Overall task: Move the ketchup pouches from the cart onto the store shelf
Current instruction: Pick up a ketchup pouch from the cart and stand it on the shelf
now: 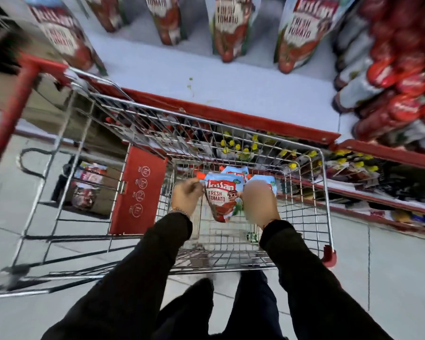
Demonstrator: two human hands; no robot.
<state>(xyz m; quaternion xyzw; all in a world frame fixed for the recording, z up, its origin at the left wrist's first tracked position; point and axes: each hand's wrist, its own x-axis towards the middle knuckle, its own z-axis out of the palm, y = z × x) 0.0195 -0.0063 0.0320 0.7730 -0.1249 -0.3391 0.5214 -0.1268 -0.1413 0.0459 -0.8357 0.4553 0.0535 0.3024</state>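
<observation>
Altogether three ketchup pouches showed inside the cart (325,192): a front pouch (222,200) hanging upright between the hands, a second pouch (236,170) at its 12 o'clock, and a third pouch (268,182) at its 2 o'clock, mostly hidden behind the right hand (259,204). Five larger pouches (302,30) of the same label stood in a row along the back of the white shelf (206,79), their tops cut off by the frame edge. The left hand (187,195) was closed in a pinch on the front pouch's upper corner at 9 o'clock, just under its orange cap. The right hand was curled against the pouch's 3 o'clock edge, apparently gripping it, though its fingers were out of sight behind its back. Red-capped bottles (400,94) crowded the shelf at 2 o'clock, too blurred to count. Both black sleeves (157,253) reached over the cart's near rim.
</observation>
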